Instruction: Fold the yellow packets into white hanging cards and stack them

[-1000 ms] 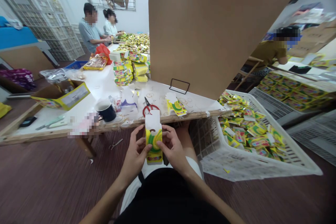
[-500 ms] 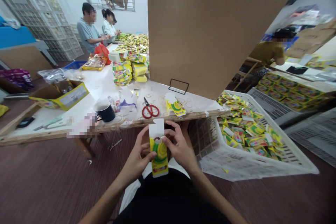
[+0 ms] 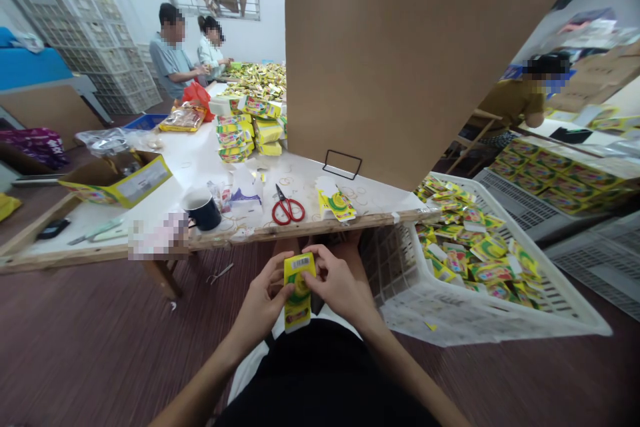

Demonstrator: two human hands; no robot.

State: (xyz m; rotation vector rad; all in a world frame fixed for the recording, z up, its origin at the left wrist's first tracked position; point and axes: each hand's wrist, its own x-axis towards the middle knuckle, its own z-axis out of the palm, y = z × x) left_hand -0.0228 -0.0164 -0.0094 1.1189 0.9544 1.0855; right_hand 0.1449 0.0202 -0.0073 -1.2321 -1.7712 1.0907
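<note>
A small yellow and green printed carton [image 3: 299, 300] is held upright above my lap, its top end showing a barcode. My left hand [image 3: 264, 299] grips its left edge, thumb on the front face. At its upper right, my right hand [image 3: 336, 280] holds the carton between thumb and fingers. On the table edge beyond lie red-handled scissors [image 3: 288, 205] and a few flat yellow cartons [image 3: 337, 203].
To the right stands a white crate [image 3: 505, 320] full of yellow cartons. A large cardboard sheet [image 3: 400, 67] rises behind the table [image 3: 260, 233]. A dark mug [image 3: 204, 210] and an open box [image 3: 120, 180] are at left. Three people sit or stand farther off.
The white flap that stood up at the carton's top is folded down, and a barcode panel now shows there. My right hand has shifted slightly lower, with its fingers over the top corner.
</note>
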